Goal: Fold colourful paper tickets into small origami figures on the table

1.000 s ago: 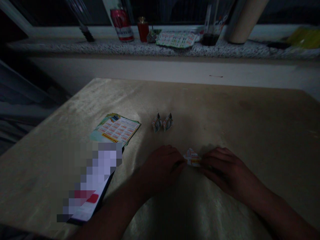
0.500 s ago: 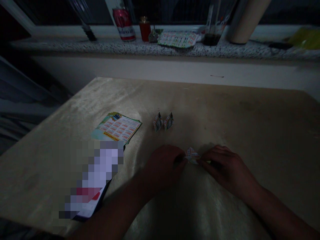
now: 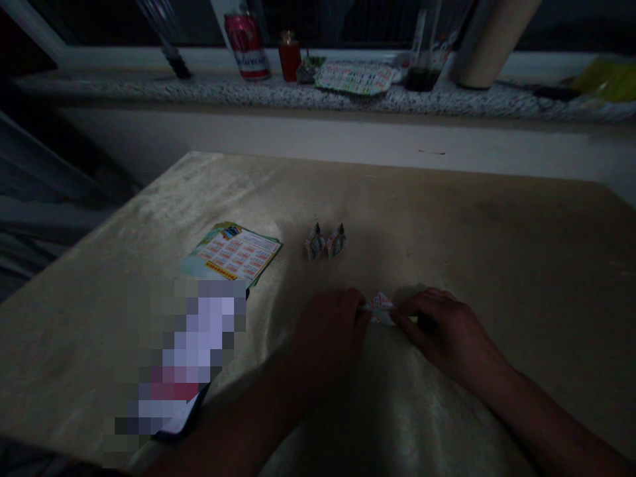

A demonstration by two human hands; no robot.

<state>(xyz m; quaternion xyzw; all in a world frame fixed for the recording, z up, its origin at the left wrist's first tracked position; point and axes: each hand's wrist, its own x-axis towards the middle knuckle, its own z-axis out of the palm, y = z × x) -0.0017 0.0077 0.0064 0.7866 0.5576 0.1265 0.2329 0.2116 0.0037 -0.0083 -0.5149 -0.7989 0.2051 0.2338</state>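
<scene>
A small piece of folded printed paper (image 3: 380, 310) is held between my hands, just above or on the table; its peak points away from me. My left hand (image 3: 330, 331) pinches its left end, and my right hand (image 3: 442, 324) pinches its right end between thumb and fingers. A yellow-green bit of the paper shows by my right fingers. Beyond my left hand two small folded paper shapes (image 3: 325, 242) stand side by side with pointed tips. Some of the folded paper is hidden behind my fingers.
A stack of printed cards (image 3: 236, 252) lies to the left, with a phone (image 3: 191, 358), its screen blurred out, nearer me. Along the granite windowsill (image 3: 119, 89) stand a red can (image 3: 247, 50), a red bottle (image 3: 289, 59), a blister-like printed packet (image 3: 354, 77) and a tan cylinder (image 3: 494, 46).
My left hand has shifted slightly, its fingers now closer round the paper's left end. The paper looks a little flatter and wider. My right hand stays nearly in place.
</scene>
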